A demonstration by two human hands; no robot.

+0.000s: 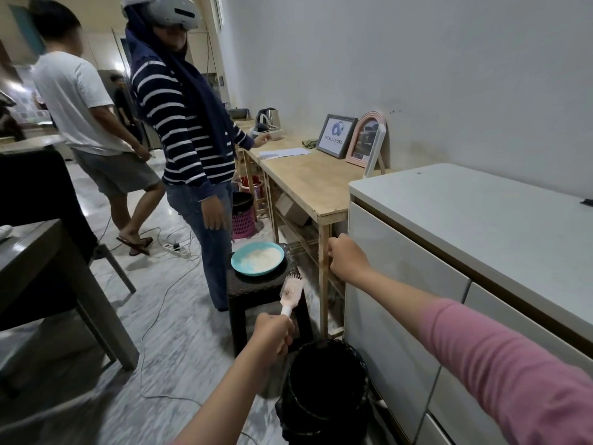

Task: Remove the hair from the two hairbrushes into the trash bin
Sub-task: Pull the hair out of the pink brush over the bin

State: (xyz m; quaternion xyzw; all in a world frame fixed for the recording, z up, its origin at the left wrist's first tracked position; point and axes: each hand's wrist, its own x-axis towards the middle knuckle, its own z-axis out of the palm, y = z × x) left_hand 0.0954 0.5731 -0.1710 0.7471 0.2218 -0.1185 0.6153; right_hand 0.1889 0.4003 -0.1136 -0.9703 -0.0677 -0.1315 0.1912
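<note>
Left hand (272,332): closed in a fist around the white handle of a brush (291,295), low in the middle. Brush head pointing up and a little right, tilted, with dark hair tangled in the bristles. Held above the floor, near the front edge of a dark stool (266,290), and up-left of a black bin (325,390).

Right hand (345,256): curled shut, fingers pressed together, raised beside the leg of a wooden table (308,184). Whether something is pinched inside, cannot tell. Pink sleeve (500,364) on this arm, crossing in front of a white cabinet (481,226). Well apart from the brush.

Bin standing on the floor, just beside the cabinet front, below both hands, dark inside; contents not visible.

On the stool, a blue plate (257,259) with something white in it. Behind it, a standing person in a striped top (179,123), wearing a white headset (170,8), one hand on the table. Further left, another person in a white shirt (72,91), back turned. On the table by the wall, a dark frame (337,135) and a pink arched frame (369,139), both leaning. Cables (160,284) lying over the marble floor. Grey table (41,268) at the left edge.
</note>
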